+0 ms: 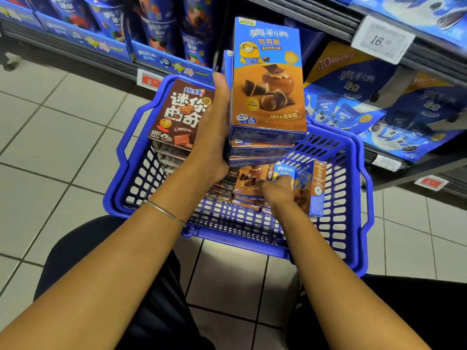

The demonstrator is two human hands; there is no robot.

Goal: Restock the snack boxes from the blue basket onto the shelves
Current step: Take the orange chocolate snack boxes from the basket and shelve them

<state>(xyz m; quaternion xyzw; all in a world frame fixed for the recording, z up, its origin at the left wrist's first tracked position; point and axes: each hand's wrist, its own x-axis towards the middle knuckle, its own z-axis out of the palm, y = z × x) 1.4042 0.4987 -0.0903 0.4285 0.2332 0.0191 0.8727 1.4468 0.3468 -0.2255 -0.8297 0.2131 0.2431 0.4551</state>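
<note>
Boxes (pixel 267 82), stacked, are gripped by the left hand (pixel 214 137) over the basket (pixel 111 198); right hand (pixel 275 190) touches another box (pixel 250 180), grasp unclear.

Right fingers (pixel 268 184) blurred among boxes (pixel 249 181)

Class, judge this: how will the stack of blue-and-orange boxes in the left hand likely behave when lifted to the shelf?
The stack of boxes probably stays stiff: flat cardboard faces, sharp edges. It seems light, since the left hand alone holds several. The glossy boxes sit staggered, so they may slide apart.
</note>
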